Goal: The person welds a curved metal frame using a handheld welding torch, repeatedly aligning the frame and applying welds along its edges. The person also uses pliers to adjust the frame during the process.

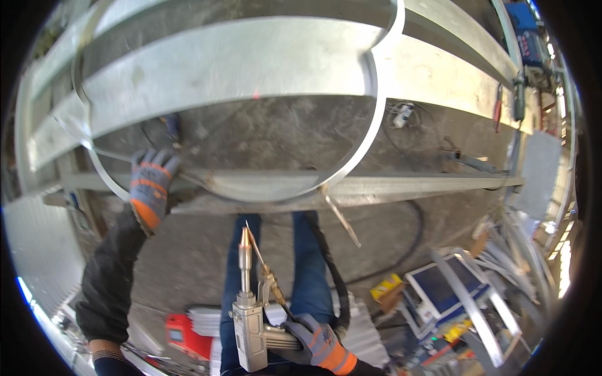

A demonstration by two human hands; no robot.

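My right hand (320, 346), in a grey glove with orange bands, is closed round the handle of a metal welding gun (248, 323). The gun points away from me, its copper-coloured nozzle (244, 241) standing over my legs. A thin wire guide (268, 279) runs beside the nozzle. My left hand (152, 182), gloved alike, lies over the near metal beam, close to a large bent metal hoop (374, 119). Its fingers are stretched forward and slightly apart; what lies under the palm is hidden. The hoop rests across the beams.
A wide flat metal beam (226, 59) crosses the far side, with a narrower beam (401, 186) nearer me. A rusty rod (342, 216) juts from the near beam. Below right lie a framed panel (446, 285), metal strips and a yellow box (385, 287). A red case (186, 337) stands lower left.
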